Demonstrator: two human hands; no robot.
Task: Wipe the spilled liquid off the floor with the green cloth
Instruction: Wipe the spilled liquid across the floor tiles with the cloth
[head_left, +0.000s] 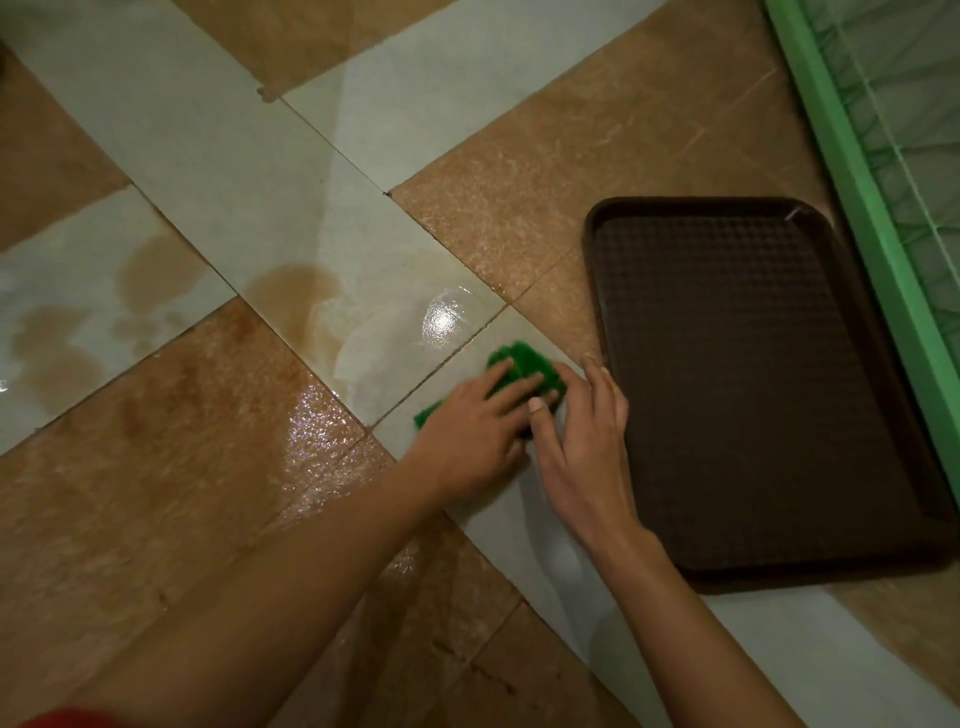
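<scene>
**Head View: Cloth Position and Hand State**

We find the green cloth (524, 371) bunched on a pale tile of the floor (218, 156), just left of the brown tray (727, 374) and apart from it. The left hand (467, 436) lies on top of the cloth with its fingers (501, 376) straight and close together, pressing down on its middle. The right hand (582, 447) meets the cloth's right side: its fingers are extended and slightly spread, and its thumb tip touches the near edge. The spilled liquid (291, 291) lies in brownish puddles to the left, well apart from the cloth. A green frame (857, 182) runs along the right edge.
</scene>
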